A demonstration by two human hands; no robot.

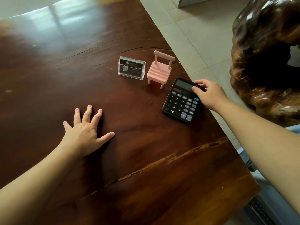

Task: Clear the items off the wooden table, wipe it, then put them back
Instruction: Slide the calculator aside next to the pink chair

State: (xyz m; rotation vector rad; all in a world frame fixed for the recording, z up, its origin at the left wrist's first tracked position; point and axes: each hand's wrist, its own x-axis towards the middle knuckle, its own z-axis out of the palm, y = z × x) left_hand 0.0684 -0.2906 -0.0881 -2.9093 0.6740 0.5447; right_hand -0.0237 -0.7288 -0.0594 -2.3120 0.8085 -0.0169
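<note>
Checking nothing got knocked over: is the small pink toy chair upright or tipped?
Upright: the small pink toy chair stands on its legs on the dark wooden table, backrest up.

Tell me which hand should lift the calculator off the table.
Right. The right hand already pinches the calculator at its top corner, by the table edge. The left hand lies flat, well apart.
</note>
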